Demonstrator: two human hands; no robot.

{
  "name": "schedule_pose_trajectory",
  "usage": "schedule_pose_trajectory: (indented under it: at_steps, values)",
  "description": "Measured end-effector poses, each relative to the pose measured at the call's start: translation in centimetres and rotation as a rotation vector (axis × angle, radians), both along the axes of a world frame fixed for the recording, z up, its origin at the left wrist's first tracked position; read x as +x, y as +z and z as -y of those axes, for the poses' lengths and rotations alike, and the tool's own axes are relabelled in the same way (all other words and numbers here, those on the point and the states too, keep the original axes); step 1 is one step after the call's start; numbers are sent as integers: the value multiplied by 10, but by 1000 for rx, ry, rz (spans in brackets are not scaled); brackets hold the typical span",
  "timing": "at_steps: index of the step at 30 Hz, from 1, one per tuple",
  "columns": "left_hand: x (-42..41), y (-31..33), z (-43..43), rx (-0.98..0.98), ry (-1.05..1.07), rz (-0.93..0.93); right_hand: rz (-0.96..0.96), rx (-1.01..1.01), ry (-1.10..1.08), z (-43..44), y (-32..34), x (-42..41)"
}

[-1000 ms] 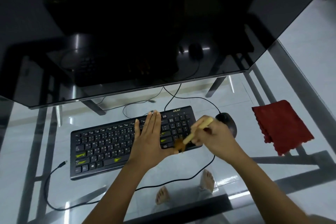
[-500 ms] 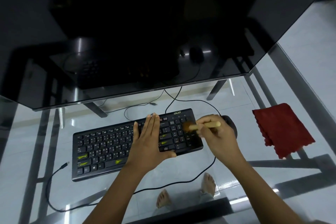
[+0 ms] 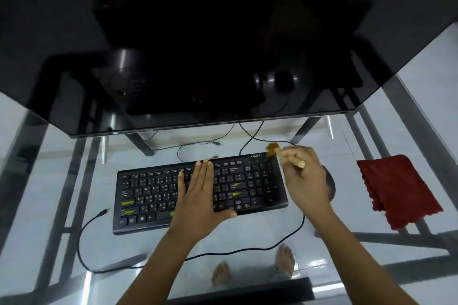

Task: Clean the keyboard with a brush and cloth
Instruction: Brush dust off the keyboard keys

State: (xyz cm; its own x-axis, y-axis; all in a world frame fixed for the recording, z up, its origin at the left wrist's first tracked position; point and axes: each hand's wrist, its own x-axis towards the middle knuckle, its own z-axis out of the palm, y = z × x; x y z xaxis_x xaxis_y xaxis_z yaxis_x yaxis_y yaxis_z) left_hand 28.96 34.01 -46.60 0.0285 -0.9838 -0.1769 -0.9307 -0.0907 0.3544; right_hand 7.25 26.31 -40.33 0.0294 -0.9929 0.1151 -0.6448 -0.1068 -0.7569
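Note:
A black keyboard (image 3: 153, 195) with a few yellow-green marks lies on the glass table. My left hand (image 3: 198, 195) rests flat on its middle keys, fingers together, holding nothing. My right hand (image 3: 304, 181) grips a small brush (image 3: 285, 155) with a wooden handle. Its brown bristles sit at the keyboard's far right corner, beside the logo. A red cloth (image 3: 396, 190) lies on the table to the right, apart from both hands.
A large dark monitor (image 3: 198, 44) hangs over the far side of the table. A black mouse (image 3: 330, 186) is mostly hidden behind my right hand. Black cables (image 3: 94, 228) loop across the glass table (image 3: 74, 151). My bare feet show through the glass below.
My right hand has swept the brush from the keyboard's near right edge up to its far right corner. My left hand has stayed flat on the keys.

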Motion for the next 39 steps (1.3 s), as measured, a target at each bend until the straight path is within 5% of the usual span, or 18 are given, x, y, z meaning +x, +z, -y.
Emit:
schedule_pose_trajectory:
  at_steps: [4, 8, 13, 16, 20, 23, 27, 30, 32, 35, 39]
  values:
    - [7, -2, -7, -22, 18, -26, 50, 153, 226, -5, -9, 20]
    - [13, -4, -15, -51, 54, -24, 14, 40, 56, -10, -9, 44]
    - [24, -8, -26, -69, 91, -25, -13, 140, 338, -22, -14, 68]
    - [30, -7, -34, -101, 136, -34, 45, 33, 209, -23, -11, 83]
    - [41, -7, -47, -166, 246, -70, 19, 70, 360, -29, -15, 96]
    - [54, -7, -59, -223, 412, -136, 63, 16, 274, -27, -12, 103]
    - [74, -9, -82, -312, 633, -217, 284, 325, 362, -33, -12, 116]
    - [83, -14, -94, -293, 717, -318, 203, 247, 245, -37, -12, 127]
    - [87, -17, -99, -262, 716, -401, 309, 260, 173, -38, -13, 128]
    - [89, -23, -104, -242, 700, -421, 516, 618, 272, -48, -14, 136]
    - [88, -25, -105, -245, 696, -390, 373, 294, 142, -57, -19, 138]
